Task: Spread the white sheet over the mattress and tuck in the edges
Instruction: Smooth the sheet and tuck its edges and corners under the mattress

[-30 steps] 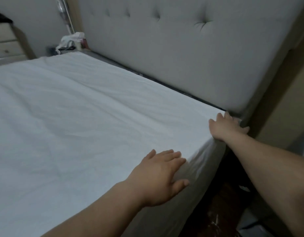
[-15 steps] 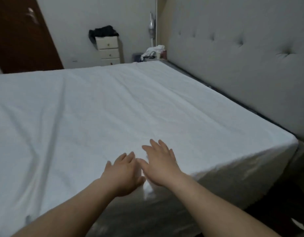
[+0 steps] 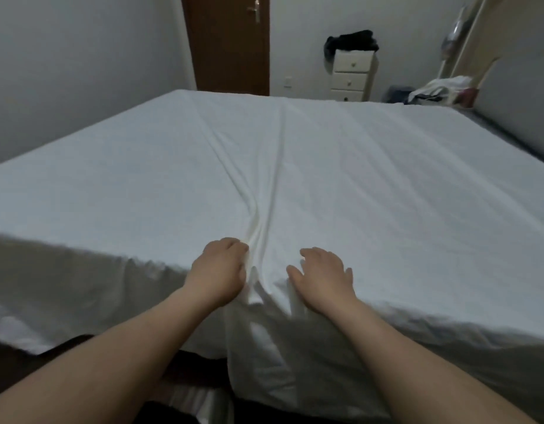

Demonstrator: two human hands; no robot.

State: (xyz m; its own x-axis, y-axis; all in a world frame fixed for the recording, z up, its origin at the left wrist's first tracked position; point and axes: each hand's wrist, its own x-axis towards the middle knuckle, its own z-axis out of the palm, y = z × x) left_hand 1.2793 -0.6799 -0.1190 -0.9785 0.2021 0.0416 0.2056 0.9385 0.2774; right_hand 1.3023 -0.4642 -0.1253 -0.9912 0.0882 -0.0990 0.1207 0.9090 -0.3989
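1. Head view: white sheet (image 3: 341,179) covers the whole top of the mattress (image 3: 509,130) and drapes over the near edge, hanging loose down the side.
2. Our left hand (image 3: 217,270) sits at the near edge, fingers curled in and bunching a fold of sheet against the palm. We read it as grasping the fabric.
3. Our right hand (image 3: 322,275) lies just beside it on the same edge, palm down, fingers straight and spread, pressing the sheet flat. Nothing is held.
4. Two long creases (image 3: 264,185) run from the far side of the bed and converge at the pinch between the hands.
5. Below the hands the hanging fabric folds vertically; bottom hem is untucked, dark floor (image 3: 7,365) showing under it on the left.
6. Background: brown door (image 3: 231,44), white drawer unit (image 3: 351,76) with dark clothing (image 3: 351,41) on top, pile of cloth (image 3: 439,90) by the grey headboard (image 3: 521,71) at right.
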